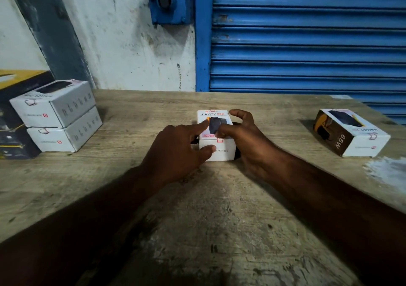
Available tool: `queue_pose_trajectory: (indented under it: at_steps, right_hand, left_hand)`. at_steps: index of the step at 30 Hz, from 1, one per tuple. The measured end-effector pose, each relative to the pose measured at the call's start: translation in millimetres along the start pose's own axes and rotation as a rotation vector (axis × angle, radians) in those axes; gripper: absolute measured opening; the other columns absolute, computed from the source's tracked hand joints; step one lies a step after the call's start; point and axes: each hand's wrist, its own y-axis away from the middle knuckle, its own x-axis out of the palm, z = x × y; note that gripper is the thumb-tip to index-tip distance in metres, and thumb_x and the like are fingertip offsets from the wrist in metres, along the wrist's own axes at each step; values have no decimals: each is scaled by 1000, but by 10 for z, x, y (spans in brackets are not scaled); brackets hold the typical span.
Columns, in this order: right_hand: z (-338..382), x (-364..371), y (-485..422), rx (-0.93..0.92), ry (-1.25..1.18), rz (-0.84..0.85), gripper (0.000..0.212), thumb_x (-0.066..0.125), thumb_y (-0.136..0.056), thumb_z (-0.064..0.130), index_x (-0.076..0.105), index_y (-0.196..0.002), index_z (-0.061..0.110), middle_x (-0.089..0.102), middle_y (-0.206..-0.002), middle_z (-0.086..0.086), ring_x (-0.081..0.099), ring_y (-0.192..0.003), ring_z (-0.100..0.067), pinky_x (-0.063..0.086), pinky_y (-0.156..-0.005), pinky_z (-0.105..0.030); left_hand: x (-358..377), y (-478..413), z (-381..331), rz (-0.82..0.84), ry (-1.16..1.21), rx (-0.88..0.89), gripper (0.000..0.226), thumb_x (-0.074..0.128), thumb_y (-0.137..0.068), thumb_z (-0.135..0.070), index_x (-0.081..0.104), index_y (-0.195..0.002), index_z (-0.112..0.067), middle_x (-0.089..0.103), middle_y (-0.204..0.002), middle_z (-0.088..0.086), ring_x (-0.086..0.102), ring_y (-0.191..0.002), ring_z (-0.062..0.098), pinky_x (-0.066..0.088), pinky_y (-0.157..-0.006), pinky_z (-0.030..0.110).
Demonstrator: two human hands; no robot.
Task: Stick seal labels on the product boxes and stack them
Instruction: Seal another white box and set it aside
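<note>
A white product box (pixel 222 151) printed "HALLEY 20K" lies flat at the middle of the wooden table (pixel 197 208). A red-outlined seal label (pixel 220 140) sits at its near top edge. My left hand (pixel 175 151) holds the box's left side, forefinger on top and thumb against the front face. My right hand (pixel 243 140) grips the right side, its thumb pressing on the top near the label and its fingers curled over the far corner. Two white boxes (pixel 57 118) lie stacked at the left. Another box (pixel 351 132) lies alone at the right.
A larger black and yellow carton (pixel 13 109) stands behind the stack at the left edge. A blue roller shutter (pixel 307 43) and a white wall (pixel 131 43) close off the table's far side. A pale scuffed patch marks the table at right.
</note>
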Motion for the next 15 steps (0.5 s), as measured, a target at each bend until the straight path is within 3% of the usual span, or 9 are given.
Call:
queue_pose_trajectory:
  at_steps: [7, 11, 15]
  right_hand:
    - [12, -39, -9, -12, 35, -1, 61, 74, -90, 15, 36, -136, 26, 62, -113, -1, 68, -81, -14, 50, -47, -21]
    - [41, -133, 5, 46, -29, 75, 59, 71, -91, 15, 36, -138, 22, 67, -119, -8, 70, -86, -18, 52, -60, -28]
    - [9, -176, -6, 17, 27, 90, 72, 78, -83, 4, 36, -140, 17, 61, -133, -7, 69, -108, -26, 59, -76, -39]
  left_hand:
    - [1, 0, 18, 3, 48, -3, 67, 76, -83, -45, 53, -144, -31, 70, -127, -1, 70, -103, 11, 54, -95, 36]
    - [-3, 3, 32, 13, 109, -18, 67, 78, -82, -42, 54, -144, -30, 67, -131, -3, 68, -107, 6, 53, -99, 32]
    - [5, 7, 57, -3, 182, -29, 66, 82, -80, -39, 57, -141, -31, 66, -131, -9, 64, -110, -4, 48, -97, 13]
